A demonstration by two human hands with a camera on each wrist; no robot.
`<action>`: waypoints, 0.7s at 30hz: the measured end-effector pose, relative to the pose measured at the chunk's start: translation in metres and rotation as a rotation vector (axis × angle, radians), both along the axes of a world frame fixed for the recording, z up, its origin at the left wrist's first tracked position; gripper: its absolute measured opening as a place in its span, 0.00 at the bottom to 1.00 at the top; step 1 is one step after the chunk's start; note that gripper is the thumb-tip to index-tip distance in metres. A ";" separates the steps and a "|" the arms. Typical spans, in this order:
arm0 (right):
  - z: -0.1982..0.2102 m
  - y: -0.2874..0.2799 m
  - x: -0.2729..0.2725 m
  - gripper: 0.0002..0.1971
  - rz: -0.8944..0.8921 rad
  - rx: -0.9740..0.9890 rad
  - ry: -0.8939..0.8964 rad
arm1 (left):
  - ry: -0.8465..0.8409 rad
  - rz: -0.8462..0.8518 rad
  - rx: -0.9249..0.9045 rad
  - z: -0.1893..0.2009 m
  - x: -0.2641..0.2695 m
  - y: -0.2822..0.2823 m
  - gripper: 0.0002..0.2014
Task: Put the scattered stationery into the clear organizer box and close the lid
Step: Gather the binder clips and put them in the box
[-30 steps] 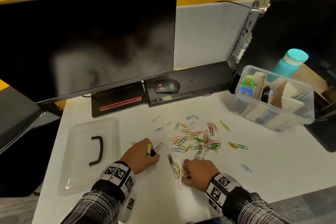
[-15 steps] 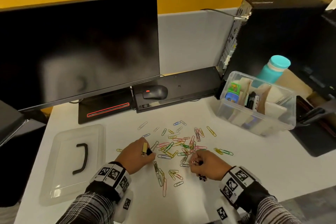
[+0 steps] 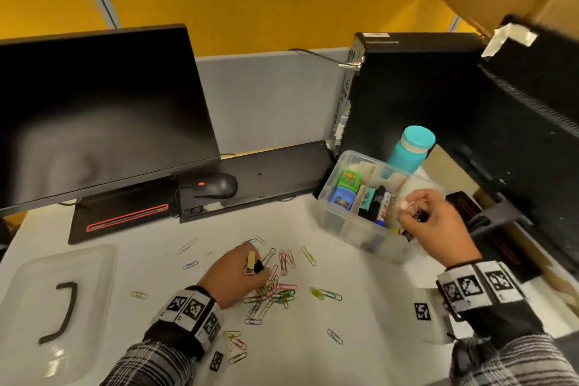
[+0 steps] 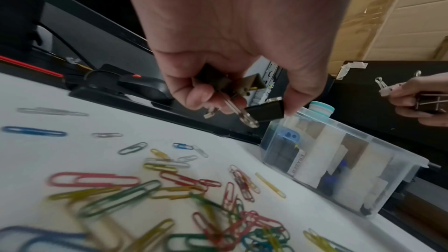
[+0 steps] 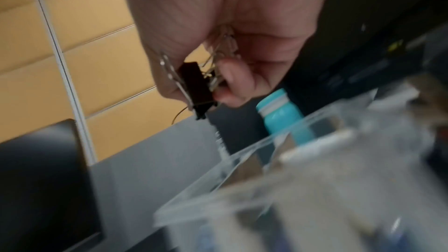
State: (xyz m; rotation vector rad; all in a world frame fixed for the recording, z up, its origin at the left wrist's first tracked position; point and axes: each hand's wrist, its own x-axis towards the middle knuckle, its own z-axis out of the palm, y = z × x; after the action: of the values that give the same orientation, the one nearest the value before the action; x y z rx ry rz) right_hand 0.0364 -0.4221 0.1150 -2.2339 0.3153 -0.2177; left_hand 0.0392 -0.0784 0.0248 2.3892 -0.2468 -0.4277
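Note:
Coloured paper clips [image 3: 275, 288] [image 4: 169, 194] lie scattered on the white desk. My left hand [image 3: 241, 273] hovers over them and grips black and tan binder clips [image 3: 254, 263] [image 4: 254, 106]. My right hand [image 3: 429, 222] [image 5: 218, 76] is raised over the right end of the clear organizer box [image 3: 344, 226] [image 4: 339, 189] and holds black and pale binder clips [image 5: 196, 87] [image 4: 412, 95]. The box stands open with erasers, markers and cardboard dividers inside. Its clear lid [image 3: 47, 307] with a black handle lies flat at the far left.
A black monitor [image 3: 94, 116] stands at the back left, with a mouse [image 3: 216, 186] on a black keyboard behind the clips. A black computer tower [image 3: 423, 94] and a teal bottle [image 3: 410, 149] stand behind the box. Another black unit [image 3: 532, 122] looms at the right.
My right hand has lifted off the desk and swung right to above the box, carrying binder clips. My left hand stays by the paper clips with its binder clips. The camera tilted up.

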 end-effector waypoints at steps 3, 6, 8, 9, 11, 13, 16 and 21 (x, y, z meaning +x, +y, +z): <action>-0.003 -0.042 0.021 0.11 -0.003 -0.298 0.273 | -0.015 -0.004 -0.005 0.002 0.002 -0.024 0.11; -0.016 -0.051 0.039 0.11 0.182 -0.585 0.556 | -0.026 -0.024 0.006 0.003 0.003 -0.042 0.10; -0.023 -0.050 0.047 0.13 0.257 -0.657 0.604 | -0.024 -0.021 0.023 0.004 0.003 -0.049 0.09; -0.024 -0.050 0.049 0.14 0.264 -0.660 0.606 | -0.022 -0.012 0.034 0.005 0.003 -0.051 0.09; -0.023 -0.050 0.051 0.10 0.200 -0.573 0.497 | -0.015 0.011 0.050 0.005 0.002 -0.054 0.10; -0.023 -0.050 0.046 0.08 0.095 -0.461 0.257 | -0.008 0.022 0.050 0.003 0.000 -0.054 0.10; -0.034 -0.048 0.037 0.10 0.118 -0.435 0.081 | 0.003 0.029 0.046 -0.003 -0.003 -0.054 0.11; -0.051 -0.050 0.030 0.15 0.355 -0.420 0.263 | 0.012 0.026 0.053 -0.006 -0.005 -0.059 0.12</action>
State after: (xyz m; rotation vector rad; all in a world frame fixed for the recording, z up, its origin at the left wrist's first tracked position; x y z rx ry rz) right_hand 0.0667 -0.4717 0.0639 -2.6917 0.0022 0.2229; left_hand 0.0343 -0.1372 0.0184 2.4386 -0.2014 -0.4412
